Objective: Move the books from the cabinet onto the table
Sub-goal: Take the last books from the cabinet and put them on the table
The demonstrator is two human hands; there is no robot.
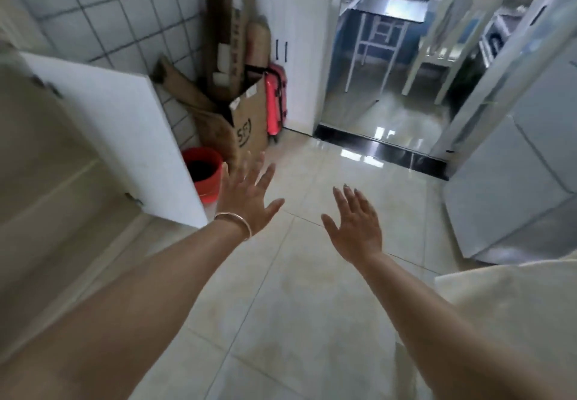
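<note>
Both of my arms reach forward over the tiled floor. My left hand (249, 193) has its fingers spread and holds nothing; a thin bangle sits on its wrist. My right hand (356, 221) is also spread flat and empty, a little lower and to the right. On the left stands a low cabinet with its white door (125, 137) swung open toward me; its inside is hidden. A dark-topped table (390, 6) on white legs stands far ahead in the room beyond the doorway. No books are in view.
A red bucket (204, 172), a cardboard box (249, 122), rolled cardboard and a pink suitcase (275, 103) crowd the corner ahead left. A dark threshold strip (381, 150) crosses the doorway. A white fridge (515, 181) stands on the right, and a white chair (443, 40) beside the table.
</note>
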